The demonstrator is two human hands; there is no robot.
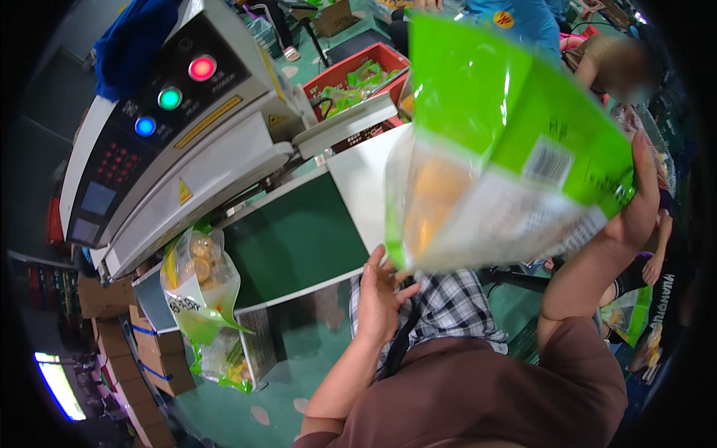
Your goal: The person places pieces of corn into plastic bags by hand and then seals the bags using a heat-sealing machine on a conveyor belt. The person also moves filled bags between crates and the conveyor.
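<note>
My right hand (638, 196) grips the right-hand edge of a large green, white and clear plastic food bag (504, 145). It is raised in front of me, with a printed code on its side and orange-yellow contents behind the clear part. My left hand (381, 302) is below the bag's lower left corner with its fingers spread; whether a fingertip touches the plastic I cannot tell. Left of that hand runs a dark green conveyor belt (297, 241) beside a white machine (207, 173) with lit red, green and blue buttons.
Another filled bag (201, 269) rests at the belt's left end, above a bag (227, 358) lower down. A red crate (358, 84) of bags stands behind the machine. Cardboard boxes (159, 353) are stacked at left. A co-worker (605, 67) sits at upper right; another wears blue (521, 28).
</note>
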